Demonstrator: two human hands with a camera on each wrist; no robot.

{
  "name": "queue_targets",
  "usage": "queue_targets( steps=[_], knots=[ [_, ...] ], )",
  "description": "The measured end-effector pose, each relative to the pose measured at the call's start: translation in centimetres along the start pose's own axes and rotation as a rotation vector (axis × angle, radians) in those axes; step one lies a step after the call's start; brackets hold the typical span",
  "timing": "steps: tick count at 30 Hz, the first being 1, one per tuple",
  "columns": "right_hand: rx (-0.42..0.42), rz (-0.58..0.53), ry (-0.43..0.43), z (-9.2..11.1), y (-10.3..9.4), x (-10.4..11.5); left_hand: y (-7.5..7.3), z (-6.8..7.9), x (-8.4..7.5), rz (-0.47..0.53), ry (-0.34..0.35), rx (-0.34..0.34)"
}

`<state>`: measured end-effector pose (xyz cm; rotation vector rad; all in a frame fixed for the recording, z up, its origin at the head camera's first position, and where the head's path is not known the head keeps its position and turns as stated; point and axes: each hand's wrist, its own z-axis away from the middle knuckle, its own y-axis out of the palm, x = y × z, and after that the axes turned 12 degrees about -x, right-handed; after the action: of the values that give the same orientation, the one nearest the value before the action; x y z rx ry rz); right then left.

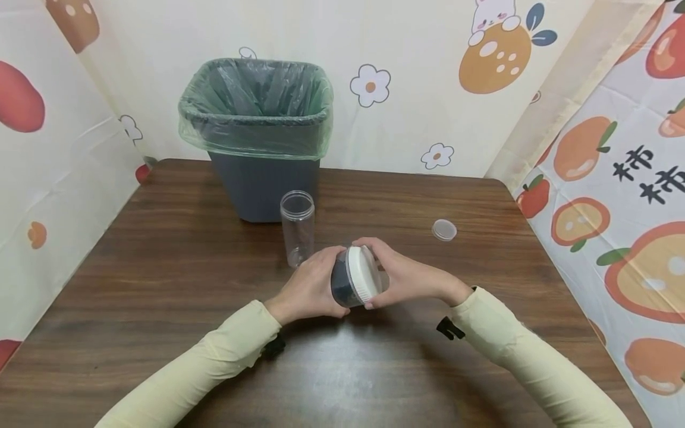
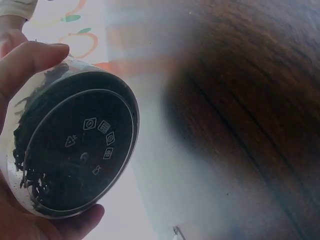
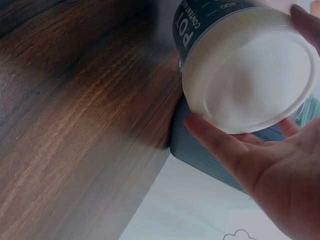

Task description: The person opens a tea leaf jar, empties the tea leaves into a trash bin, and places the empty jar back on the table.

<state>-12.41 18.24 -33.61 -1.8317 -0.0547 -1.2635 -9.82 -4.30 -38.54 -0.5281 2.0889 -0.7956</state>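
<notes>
Between both hands a jar (image 1: 342, 282) with dark contents is held tilted over the table, its white ribbed lid (image 1: 365, 274) facing right. My left hand (image 1: 312, 285) grips the jar's body from the left; in the left wrist view the dark round base (image 2: 82, 145) shows small moulded symbols. Fingers and thumb of my right hand (image 1: 409, 276) span the lid's edge, and the right wrist view shows the lid's plain white top (image 3: 260, 75). Just behind the left hand stands an uncovered clear plastic jar (image 1: 298, 232).
A dark bin (image 1: 264, 184) with a green liner stands at the back left of the wooden table (image 1: 134, 267). Toward the back right lies a small clear round lid (image 1: 444, 229). Patterned cloth (image 1: 407, 71) hangs behind and along the sides.
</notes>
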Motion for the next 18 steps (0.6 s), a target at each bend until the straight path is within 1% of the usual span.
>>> queue_targets(
  steps=[3, 6, 13, 18],
  knots=[
    [-0.003, 0.066, -0.095, 0.1, -0.1, 0.0, -0.1, 0.0, 0.0, 0.012, -0.005, 0.003],
    [-0.007, 0.092, -0.146, 0.1, -0.1, -0.2, -0.1, -0.1, 0.0, 0.015, -0.014, 0.010],
    [-0.012, 0.094, -0.179, 0.2, -0.5, -0.4, -0.2, -0.2, 0.0, 0.031, -0.040, 0.006],
    [-0.037, 0.047, -0.181, 0.2, -1.5, -0.5, -0.2, -0.1, 0.1, 0.041, -0.062, -0.009]
  ],
)
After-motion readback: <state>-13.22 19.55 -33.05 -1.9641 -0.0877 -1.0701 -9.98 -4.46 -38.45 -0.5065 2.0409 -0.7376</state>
